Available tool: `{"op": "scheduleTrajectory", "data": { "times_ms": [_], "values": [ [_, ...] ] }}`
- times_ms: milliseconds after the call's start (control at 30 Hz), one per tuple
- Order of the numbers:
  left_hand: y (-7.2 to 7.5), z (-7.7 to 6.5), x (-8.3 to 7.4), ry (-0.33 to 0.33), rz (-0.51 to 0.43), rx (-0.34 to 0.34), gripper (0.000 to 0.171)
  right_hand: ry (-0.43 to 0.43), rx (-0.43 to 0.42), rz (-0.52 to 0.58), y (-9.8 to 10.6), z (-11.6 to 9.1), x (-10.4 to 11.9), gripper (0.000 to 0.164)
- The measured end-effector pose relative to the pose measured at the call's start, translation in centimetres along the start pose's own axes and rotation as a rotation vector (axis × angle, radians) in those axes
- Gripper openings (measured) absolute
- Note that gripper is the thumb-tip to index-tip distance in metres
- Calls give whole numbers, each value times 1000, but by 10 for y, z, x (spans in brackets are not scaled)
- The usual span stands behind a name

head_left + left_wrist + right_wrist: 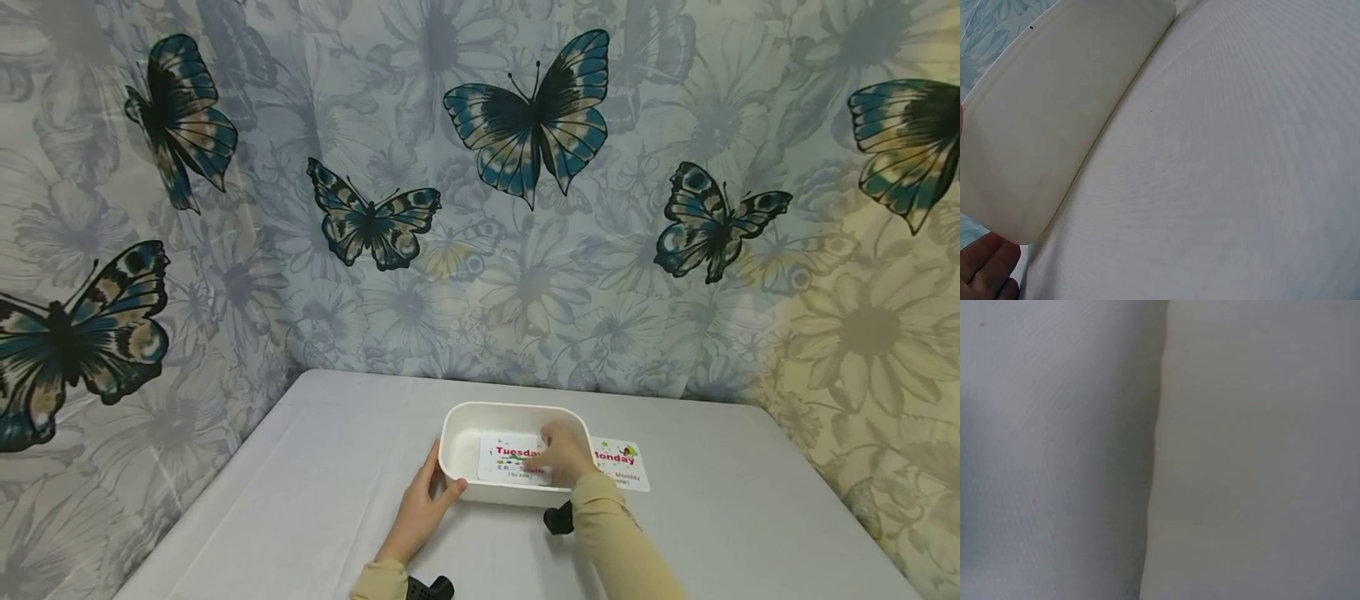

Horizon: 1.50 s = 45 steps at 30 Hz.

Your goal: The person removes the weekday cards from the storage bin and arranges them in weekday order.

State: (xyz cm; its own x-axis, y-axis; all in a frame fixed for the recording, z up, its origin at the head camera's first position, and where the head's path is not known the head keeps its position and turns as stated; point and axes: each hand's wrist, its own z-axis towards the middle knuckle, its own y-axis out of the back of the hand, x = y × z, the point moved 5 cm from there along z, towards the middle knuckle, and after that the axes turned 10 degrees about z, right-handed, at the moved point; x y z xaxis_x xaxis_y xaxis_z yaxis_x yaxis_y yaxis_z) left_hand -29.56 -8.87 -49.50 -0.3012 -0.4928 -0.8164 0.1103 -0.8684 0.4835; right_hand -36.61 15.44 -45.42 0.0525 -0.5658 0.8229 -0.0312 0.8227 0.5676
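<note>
A white rectangular plastic box (517, 495) with rounded corners sits on the table. My left hand (420, 507) grips its near left corner, thumb on the front wall and fingers along the left end; in the left wrist view some fingers (992, 265) touch the box's lower corner. Inside the box is a white card reading "Tuesday" (510, 458), with red print. My right hand (564, 454) reaches in over the right wall, thumb and bent fingers at the card's right end, which they hide. Right of the box a "Monday" card (626, 467) lies on the table, partly covered.
A white cloth covers the table (360, 433). Behind and beside it hang patterned drapes (525, 275) with butterflies and flowers. Black wrist devices (558, 518) are worn at both sleeves. The right wrist view shows mostly blurred pale surfaces.
</note>
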Motion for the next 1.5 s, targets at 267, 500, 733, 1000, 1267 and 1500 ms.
{"op": "scheduleTrajectory", "data": {
  "times_ms": [267,500,733,1000,1267,1500],
  "values": [
    [-2,-1,1,5,2,11,82,-64,17,-93,-3,-3,-4,83],
    [-2,-1,0,7,5,11,82,-66,3,-119,-2,-4,-4,82],
    [-3,-1,0,7,12,13,82,-123,-33,-78,-1,-4,-5,81],
    [-2,-1,-2,-5,23,5,81,-94,-51,-72,-1,-1,-4,82],
    [-1,0,0,-1,24,-1,82,-58,-94,-11,-2,-1,3,76],
    [0,-1,0,15,21,8,82,-24,-145,39,1,0,10,66]
  ]
}}
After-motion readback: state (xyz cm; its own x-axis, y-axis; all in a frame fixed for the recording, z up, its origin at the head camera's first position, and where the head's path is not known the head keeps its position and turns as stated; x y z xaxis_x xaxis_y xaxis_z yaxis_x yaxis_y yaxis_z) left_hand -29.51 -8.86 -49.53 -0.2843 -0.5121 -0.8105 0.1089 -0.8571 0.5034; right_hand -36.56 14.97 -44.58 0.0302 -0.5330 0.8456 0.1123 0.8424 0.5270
